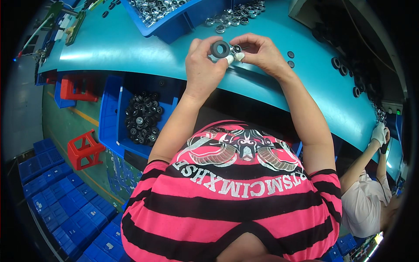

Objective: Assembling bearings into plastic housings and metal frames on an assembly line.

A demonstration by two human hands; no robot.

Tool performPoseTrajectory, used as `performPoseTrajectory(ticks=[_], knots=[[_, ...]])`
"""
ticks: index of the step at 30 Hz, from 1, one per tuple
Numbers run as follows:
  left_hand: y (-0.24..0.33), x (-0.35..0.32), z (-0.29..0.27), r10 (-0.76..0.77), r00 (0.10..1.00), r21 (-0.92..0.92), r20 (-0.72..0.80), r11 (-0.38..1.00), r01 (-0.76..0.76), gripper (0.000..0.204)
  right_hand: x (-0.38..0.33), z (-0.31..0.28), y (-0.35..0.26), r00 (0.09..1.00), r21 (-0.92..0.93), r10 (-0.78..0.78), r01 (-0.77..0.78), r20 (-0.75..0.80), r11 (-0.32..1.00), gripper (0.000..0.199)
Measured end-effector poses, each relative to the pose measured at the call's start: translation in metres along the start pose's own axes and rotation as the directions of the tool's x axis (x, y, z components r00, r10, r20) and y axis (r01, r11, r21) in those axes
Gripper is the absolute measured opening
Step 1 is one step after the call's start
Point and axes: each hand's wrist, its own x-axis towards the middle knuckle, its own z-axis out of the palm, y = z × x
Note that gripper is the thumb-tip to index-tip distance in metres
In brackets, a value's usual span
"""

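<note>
Above the near edge of the teal table, my left hand (pixel 201 65) is closed on a black rubber tire (pixel 220 42), pinched between thumb and fingers with its open hole facing up. Close beside it, my right hand (pixel 265 56) pinches a small shiny chrome wheel hub (pixel 236 49) with thumb and fingertips. The tire and hub are side by side; whether they touch I cannot tell. White coverings wrap my thumb tips. Loose chrome hubs (pixel 235 20) lie on the table beyond my hands, and two small black discs (pixel 290 54) lie to the right.
A blue bin (pixel 188 21) of chrome hubs stands at the back. Below the table, another blue bin (pixel 109 114) holds black wheels (pixel 142 118). Black tires (pixel 343 70) lie at right, near a gloved co-worker (pixel 366 198). Red stools (pixel 85 149) and stacked blue crates (pixel 72 209) are at left.
</note>
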Motion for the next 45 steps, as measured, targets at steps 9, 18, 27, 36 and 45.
performPoseTrajectory(ticks=[9,18,27,36,45], knots=[[-0.002,-0.001,0.005,-0.045,0.999,-0.214,-0.02,0.976,0.04,0.043,0.0,0.002,-0.001,0.999,-0.013,-0.037,0.037,0.027,0.999,0.04],[-0.003,-0.001,-0.002,0.185,0.983,0.264,0.013,0.947,-0.182,0.048,-0.002,-0.001,-0.004,0.999,0.01,-0.011,0.01,0.054,1.0,0.04],[-0.002,0.0,-0.003,0.308,0.951,0.381,0.044,0.874,-0.3,0.05,-0.002,0.001,-0.002,0.998,0.025,-0.046,0.045,0.045,0.999,0.037],[-0.019,0.002,-0.005,-0.197,0.884,-0.709,0.424,0.536,0.459,0.047,-0.001,0.005,-0.003,0.983,0.066,-0.135,0.144,-0.125,0.987,0.038],[-0.019,-0.001,0.001,-0.172,0.895,-0.818,0.412,0.364,0.446,0.05,-0.005,0.011,-0.004,0.937,-0.081,-0.344,0.338,-0.061,0.937,0.035]])
